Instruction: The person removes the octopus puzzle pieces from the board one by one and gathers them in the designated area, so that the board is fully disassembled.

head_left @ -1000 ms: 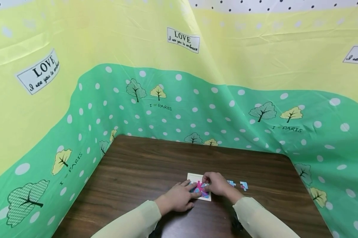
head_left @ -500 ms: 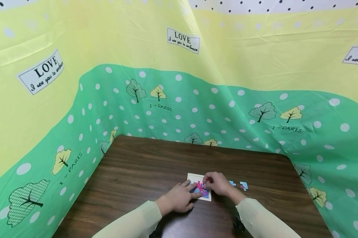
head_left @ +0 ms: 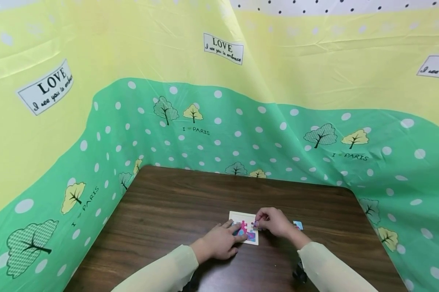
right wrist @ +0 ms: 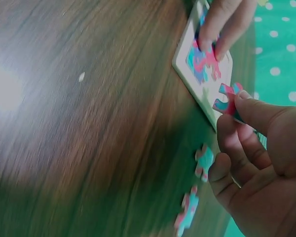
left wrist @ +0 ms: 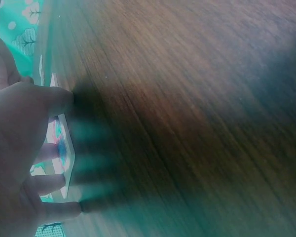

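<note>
A small white-framed jigsaw puzzle (head_left: 255, 242) lies on the table with pink, blue and purple pieces in it. My left hand (head_left: 219, 242) rests on its left part with fingers spread; the left wrist view shows the same hand (left wrist: 17, 128) beside the frame's edge (left wrist: 69, 148). At the board's right side, my right hand (head_left: 275, 222) pinches a pink and blue puzzle piece (right wrist: 228, 101) between thumb and fingers. The right wrist view shows this piece tilted above the board's bare section. The left hand hides part of the picture.
Two loose puzzle pieces, one nearer the board (right wrist: 204, 162) and one farther off (right wrist: 188, 210), lie on the dark wooden table (head_left: 183, 194). A green and yellow printed curtain (head_left: 219, 105) surrounds the table's back and sides.
My right hand has drawn back slightly to the right with the pinched piece, and bare board shows where its fingers were. The left hand stays in place.
</note>
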### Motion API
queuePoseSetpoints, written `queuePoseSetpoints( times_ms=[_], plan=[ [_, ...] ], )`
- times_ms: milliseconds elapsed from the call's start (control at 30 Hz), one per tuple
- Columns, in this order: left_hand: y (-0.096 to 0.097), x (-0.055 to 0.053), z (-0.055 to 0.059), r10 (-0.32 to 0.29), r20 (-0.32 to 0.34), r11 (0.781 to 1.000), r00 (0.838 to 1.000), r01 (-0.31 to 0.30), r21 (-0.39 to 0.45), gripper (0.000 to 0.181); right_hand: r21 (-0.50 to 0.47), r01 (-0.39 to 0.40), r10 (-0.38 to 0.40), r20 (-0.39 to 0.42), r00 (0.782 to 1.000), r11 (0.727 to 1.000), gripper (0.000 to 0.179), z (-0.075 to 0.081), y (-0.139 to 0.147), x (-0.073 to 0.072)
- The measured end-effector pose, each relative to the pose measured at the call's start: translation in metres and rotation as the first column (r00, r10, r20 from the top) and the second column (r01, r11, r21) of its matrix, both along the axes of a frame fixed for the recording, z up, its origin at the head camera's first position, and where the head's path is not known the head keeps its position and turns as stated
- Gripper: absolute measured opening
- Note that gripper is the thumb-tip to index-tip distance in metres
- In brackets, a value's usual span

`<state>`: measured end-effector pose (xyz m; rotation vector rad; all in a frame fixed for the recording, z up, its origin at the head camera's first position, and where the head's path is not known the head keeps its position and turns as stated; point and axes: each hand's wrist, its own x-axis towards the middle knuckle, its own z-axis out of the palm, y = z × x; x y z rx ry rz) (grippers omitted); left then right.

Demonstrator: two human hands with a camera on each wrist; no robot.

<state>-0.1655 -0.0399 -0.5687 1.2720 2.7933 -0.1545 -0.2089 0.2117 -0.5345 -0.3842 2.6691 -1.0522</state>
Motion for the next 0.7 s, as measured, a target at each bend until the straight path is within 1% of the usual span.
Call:
queuePoseSetpoints(
  times_ms=[100, 233, 400, 467, 533, 600, 700],
  plan=[
    [0.000, 0.000, -0.001, 0.004, 0.002, 1.000, 1.000, -0.004, 0.003, 0.059, 0.018, 0.017, -0.017, -0.007, 1.000, 1.000, 0.007, 0.003, 0.011, 0.003],
    [0.001, -0.001, -0.003, 0.012, 0.011, 1.000, 1.000, -0.012, -0.001, 0.060, 0.028, 0.029, -0.028, -0.017, 0.999, 0.999, 0.008, 0.002, 0.031, 0.008],
    [0.001, 0.000, -0.002, 0.016, 0.025, 1.000, 1.000, -0.015, -0.002, 0.060, 0.000, -0.007, 0.007, -0.019, 1.000, 1.000, 0.004, -0.002, 0.060, 0.016],
    [0.001, 0.001, -0.002, 0.020, 0.028, 1.000, 0.999, -0.020, -0.003, 0.060, -0.003, -0.032, 0.032, -0.034, 0.999, 0.999, 0.003, -0.003, 0.072, 0.019],
    [0.001, 0.001, -0.002, 0.026, 0.031, 1.000, 0.999, -0.026, -0.002, 0.060, 0.000, -0.041, 0.041, -0.047, 0.998, 0.999, 0.003, -0.003, 0.083, 0.022],
    [0.001, 0.001, -0.003, 0.029, 0.032, 1.000, 0.999, -0.029, 0.001, 0.060, 0.013, -0.035, 0.035, -0.059, 0.998, 0.999, 0.003, -0.004, 0.093, 0.025],
    [0.001, 0.001, -0.003, 0.028, 0.032, 1.000, 0.999, -0.028, 0.005, 0.060, 0.037, -0.005, 0.007, -0.059, 0.998, 0.999, 0.004, -0.004, 0.106, 0.030]
  ],
)
